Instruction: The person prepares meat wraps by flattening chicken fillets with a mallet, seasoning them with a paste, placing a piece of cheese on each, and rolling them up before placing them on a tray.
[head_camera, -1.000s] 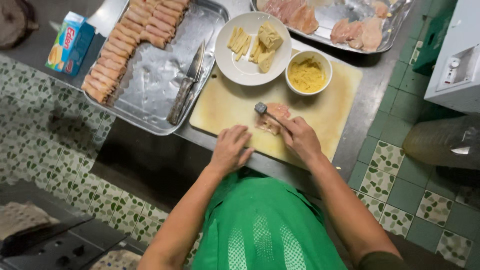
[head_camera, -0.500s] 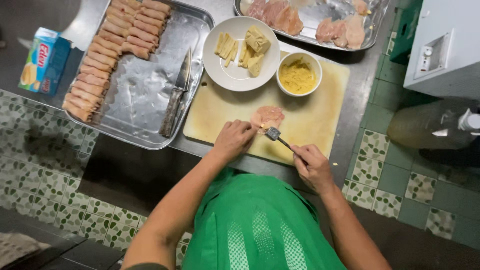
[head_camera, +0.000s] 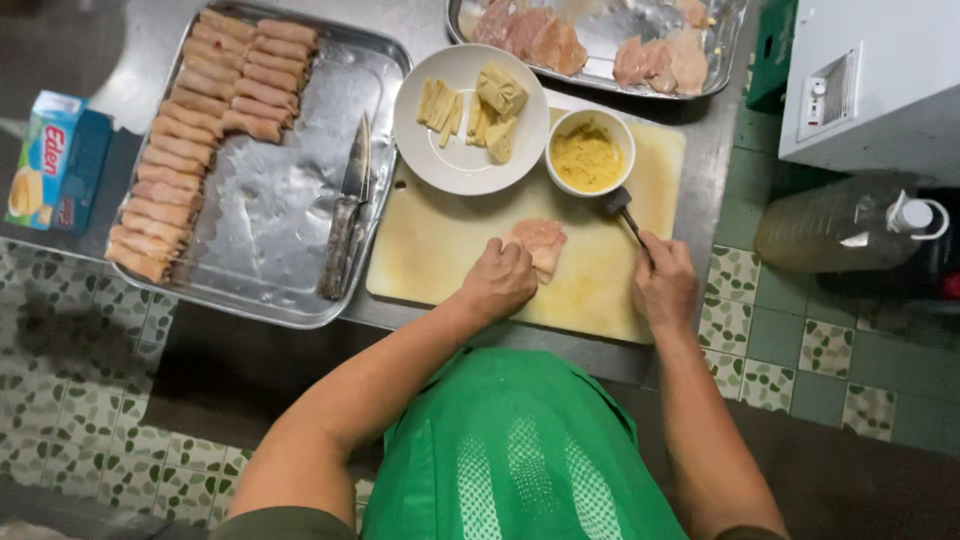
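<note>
Pale meat (head_camera: 540, 243) lies under your left hand (head_camera: 500, 280) fingertips; your right hand (head_camera: 665, 285) grips a fork (head_camera: 622, 208) beside the bowl (head_camera: 590, 152).

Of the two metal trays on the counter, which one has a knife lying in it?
The large tray on the left holds the knife, beside rows of rolled meat pieces. The other tray, at the top, holds only flat raw meat slices.

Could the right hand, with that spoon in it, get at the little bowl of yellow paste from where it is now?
Probably yes. The right hand holds the spoon with its head right beside the small bowl of yellow paste, and only bare cutting board lies between them.
</note>
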